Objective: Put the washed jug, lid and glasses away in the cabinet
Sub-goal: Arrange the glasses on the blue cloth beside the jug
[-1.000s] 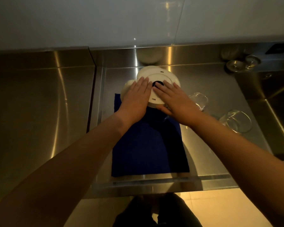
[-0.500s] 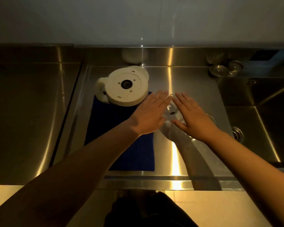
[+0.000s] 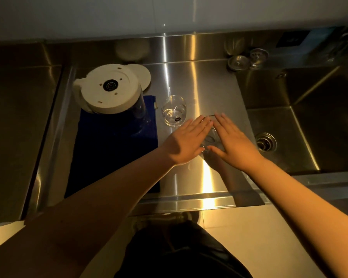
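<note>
Both hands have left the upturned jug [image 3: 111, 91] and travelled right along the steel table [image 3: 209, 81]; they now sit flat, fingers straight, over a second glass [image 3: 209, 138] near the sink [image 3: 301, 121]. Left hand [image 3: 186, 140] and right hand [image 3: 232, 140] flank it, fingertips nearly meeting. Neither hand has closed round it; whether the palms touch it I cannot tell, as it is mostly hidden between them.

Positions: jug upside down on the blue cloth [image 3: 113, 145], white base uppermost, clear body below. Lid [image 3: 142, 77], a white disc, lies just behind the jug and partly under its edge in this view. First glass [image 3: 173, 110] stands just right of the cloth, well clear of the jug and close to the left fingertips. Nothing is in the cabinet yet (cabinet itself not in view).

Handling, judged: glasses are thin-walled, light, rigid and fragile; probably damp from washing, so slippery. Take each round the widest part of the bowl with fingers wrapped, not by the rim. Jug is the heavy item; its handle [image 3: 77, 91] shows at the left, so take hold there and support the body with the other hand when righting it. Lid is light plastic, low risk.

Writing: small dark oval sticker [image 3: 177, 118] low on the first glass, pale lettering, too small to read. Jug base shows moulded marks round a dark centre ring, none legible.
</note>
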`<state>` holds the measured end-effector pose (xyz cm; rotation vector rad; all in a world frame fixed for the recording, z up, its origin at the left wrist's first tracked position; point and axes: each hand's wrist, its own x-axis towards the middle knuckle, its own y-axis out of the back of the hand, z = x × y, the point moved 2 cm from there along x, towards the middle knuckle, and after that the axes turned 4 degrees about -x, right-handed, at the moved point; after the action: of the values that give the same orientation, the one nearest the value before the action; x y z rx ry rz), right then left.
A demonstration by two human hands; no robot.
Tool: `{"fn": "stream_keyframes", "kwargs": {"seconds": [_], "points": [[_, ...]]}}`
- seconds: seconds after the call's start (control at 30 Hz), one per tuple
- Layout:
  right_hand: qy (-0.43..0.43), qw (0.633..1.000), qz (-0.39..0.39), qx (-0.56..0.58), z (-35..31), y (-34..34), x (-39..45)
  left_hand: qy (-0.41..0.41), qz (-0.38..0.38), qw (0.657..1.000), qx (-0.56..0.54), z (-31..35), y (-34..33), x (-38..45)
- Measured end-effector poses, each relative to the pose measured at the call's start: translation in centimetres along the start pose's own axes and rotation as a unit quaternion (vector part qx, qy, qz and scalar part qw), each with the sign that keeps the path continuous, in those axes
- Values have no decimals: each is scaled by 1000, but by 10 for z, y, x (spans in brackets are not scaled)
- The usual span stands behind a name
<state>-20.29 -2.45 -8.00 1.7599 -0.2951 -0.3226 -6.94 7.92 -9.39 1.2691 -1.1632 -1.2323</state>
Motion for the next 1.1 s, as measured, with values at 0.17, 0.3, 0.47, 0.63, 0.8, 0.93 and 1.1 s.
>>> {"fn": "stream_keyframes", "kwargs": {"seconds": [0.17, 0.3, 0.47, 0.63, 0.8, 0.93, 1.1], "points": [[0, 999, 52, 12, 1, 0, -11, -26, 47, 997, 58, 10, 5, -5], [32, 994, 104, 23, 0, 1, -22, -108, 175, 978, -19, 21, 20, -10], [56, 989, 129, 38, -6, 3, -23, -121, 209, 969, -55, 30, 38, -15], [59, 990, 125, 22, -10, 4, -24, -125, 194, 971, -54, 29, 46, -21], [77, 990, 118, 7, -28, 10, -24, -93, 164, 981, -54, 23, 47, -36], [113, 986, 125, -8, -56, 13, -21, -22, -20, 999, 25, 7, 28, -54], [142, 980, 135, -24, -100, 11, -17, 31, 35, 998, -44, -11, 27, -102]]}}
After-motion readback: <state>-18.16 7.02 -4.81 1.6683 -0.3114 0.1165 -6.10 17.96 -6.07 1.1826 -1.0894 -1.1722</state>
